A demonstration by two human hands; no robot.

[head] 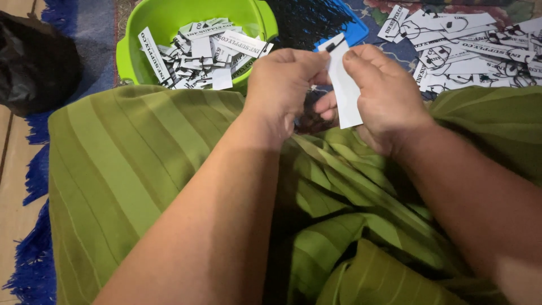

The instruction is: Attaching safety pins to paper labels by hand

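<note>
1. The white paper tag [345, 85] sits right between both hands, held up over the lap. Its long axis runs roughly top to bottom, tilted slightly, with the small black loop at its upper end.
2. The right hand [387, 96] pinches the tag's upper right edge, thumb and fingers closed on it; it carries most of the tag.
3. The left hand [282, 85] is curled nearly shut, fingertips meeting the tag's top left corner by the loop. Whether it grips the loop or only touches it, I cannot tell.
4. Both hands are equally close; the tag lies at their fingertips, not away from them.
5. Beyond the left hand stands a green tub [132, 53] holding a heap of similar tags.
6. Beyond the right hand, more tags with strings lie spread on the patterned rug [395, 51].
7. A bundle of black strings [305, 22] lies on a blue tray between tub and spread.
8. Green striped cloth [135, 164] covers the lap below; nothing blocks the hands.
</note>
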